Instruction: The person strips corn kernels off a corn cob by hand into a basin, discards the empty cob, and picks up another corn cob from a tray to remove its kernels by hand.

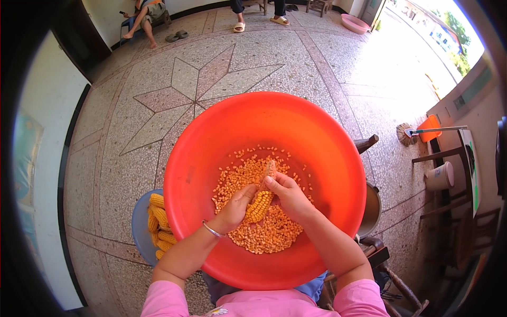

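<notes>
A large red plastic basin (190,158) rests at my lap, with loose corn kernels (273,237) heaped on its bottom. Above them, both hands hold one ear of corn (258,207); its upper end is bare cob and its lower part still carries yellow kernels. My left hand (237,207), with a bangle at the wrist, grips the ear's left side. The thumb and fingers of my right hand (290,194) press on it from the right, near where the kernels end.
A blue basin (139,228) with several ears of corn (161,217) stands at the left. Right of the red basin are a metal pot (371,210) and a wooden chair (400,283). A mop (407,134) lies farther right. Two people sit across the room near a pink basin (355,24).
</notes>
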Motion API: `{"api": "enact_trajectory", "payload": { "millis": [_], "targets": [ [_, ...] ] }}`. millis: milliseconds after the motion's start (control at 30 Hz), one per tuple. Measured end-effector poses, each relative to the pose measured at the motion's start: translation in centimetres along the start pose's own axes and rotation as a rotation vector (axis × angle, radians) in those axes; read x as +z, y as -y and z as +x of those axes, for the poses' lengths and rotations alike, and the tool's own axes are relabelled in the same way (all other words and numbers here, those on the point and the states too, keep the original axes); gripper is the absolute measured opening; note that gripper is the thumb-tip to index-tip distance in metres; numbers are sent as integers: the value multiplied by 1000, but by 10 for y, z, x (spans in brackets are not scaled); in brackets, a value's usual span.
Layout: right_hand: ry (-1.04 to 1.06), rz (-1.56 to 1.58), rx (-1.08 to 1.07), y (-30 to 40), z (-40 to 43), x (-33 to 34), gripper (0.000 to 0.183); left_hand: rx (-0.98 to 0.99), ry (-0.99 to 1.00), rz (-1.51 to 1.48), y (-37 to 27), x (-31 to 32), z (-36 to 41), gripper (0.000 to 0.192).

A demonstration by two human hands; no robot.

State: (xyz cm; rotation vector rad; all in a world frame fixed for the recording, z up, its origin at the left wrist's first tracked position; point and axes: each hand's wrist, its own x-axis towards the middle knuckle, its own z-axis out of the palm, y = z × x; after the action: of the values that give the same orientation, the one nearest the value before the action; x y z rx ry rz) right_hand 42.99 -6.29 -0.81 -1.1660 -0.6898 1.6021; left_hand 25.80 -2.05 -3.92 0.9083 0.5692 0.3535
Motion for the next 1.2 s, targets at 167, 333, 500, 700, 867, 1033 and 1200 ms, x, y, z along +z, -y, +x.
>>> {"api": "enact_trajectory", "payload": {
  "millis": [167,333,500,700,867,1033,1200],
  "targets": [
    [-10,84,28,4,0,-1,23,-56,-46,-134,-13,12,-3,38],
    [-59,370,73,1,7,-13,25,-157,31,-245,-22,10,-3,38],
    [-30,393,56,-6,10,-17,24,-147,151,-279,-21,10,-2,44],
    [-336,102,-101,-25,13,-8,30,-175,-63,222,-21,27,-6,42],
    [-200,142,-42,-18,8,7,33,-22,-241,159,4,17,-2,39],
    [-277,288,18,-8,8,4,32,-137,-248,82,-14,27,-4,46],
    [-370,423,103,-6,9,-4,32,-50,-7,89,-17,26,-7,58]
  ]
}}
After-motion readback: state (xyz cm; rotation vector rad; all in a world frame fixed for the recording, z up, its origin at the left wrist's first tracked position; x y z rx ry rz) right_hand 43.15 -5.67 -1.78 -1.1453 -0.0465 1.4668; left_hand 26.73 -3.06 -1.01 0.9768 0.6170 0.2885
